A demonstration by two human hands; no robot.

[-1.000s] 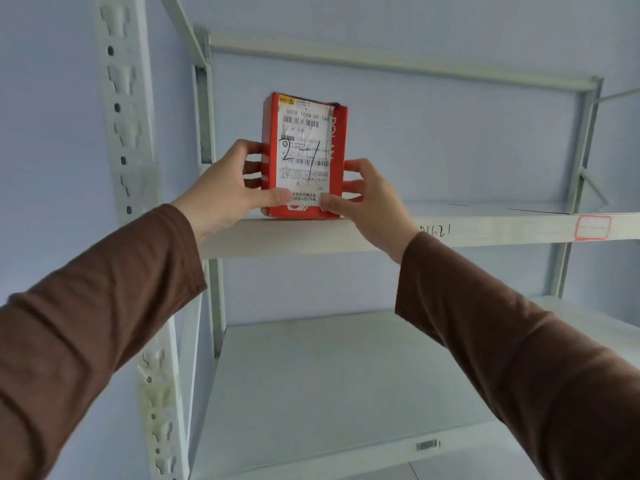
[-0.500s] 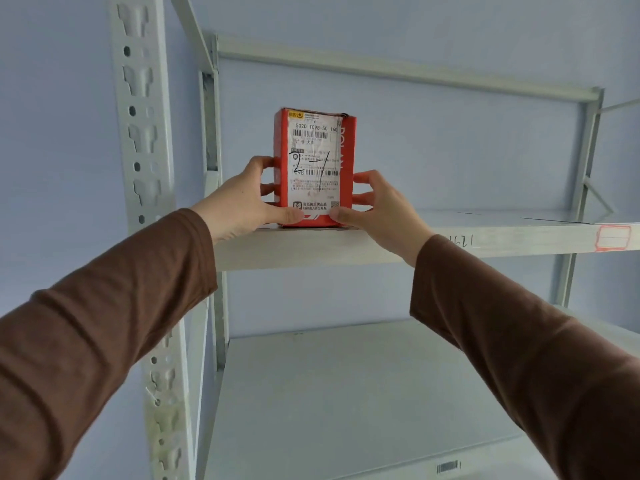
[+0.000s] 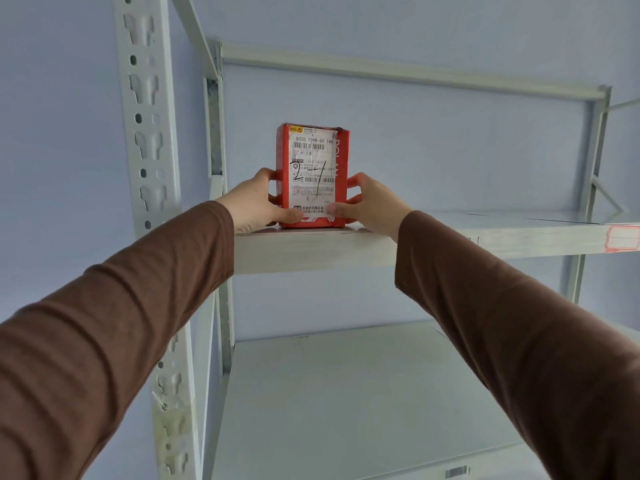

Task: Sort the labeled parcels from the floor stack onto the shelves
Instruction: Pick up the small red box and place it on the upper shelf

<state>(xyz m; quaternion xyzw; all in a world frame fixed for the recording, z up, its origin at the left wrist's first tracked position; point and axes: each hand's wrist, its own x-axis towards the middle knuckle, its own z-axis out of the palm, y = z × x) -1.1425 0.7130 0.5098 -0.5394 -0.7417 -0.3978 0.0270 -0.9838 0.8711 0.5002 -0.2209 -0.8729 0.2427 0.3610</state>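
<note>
A red parcel (image 3: pixel 341 157) with a white shipping label marked "2-1" stands upright on the upper shelf (image 3: pixel 311 249), near its left end. My left hand (image 3: pixel 254 202) grips the parcel's left side, thumb across the lower front. On the other side, my right hand (image 3: pixel 370 204) holds it the same way, thumb on the label's bottom corner. Both arms in brown sleeves reach up from below.
The white metal rack has a perforated upright (image 3: pixel 149 133) at left and a lower shelf (image 3: pixel 363 393) with a barcode sticker on its front edge. A red-bordered tag (image 3: pixel 623 239) sits on the upper shelf's front edge at right. The floor stack is out of sight.
The parcel has gone from the shelf's front edge further back onto the upper shelf, both hands still on it. The camera has tilted and moved closer.
</note>
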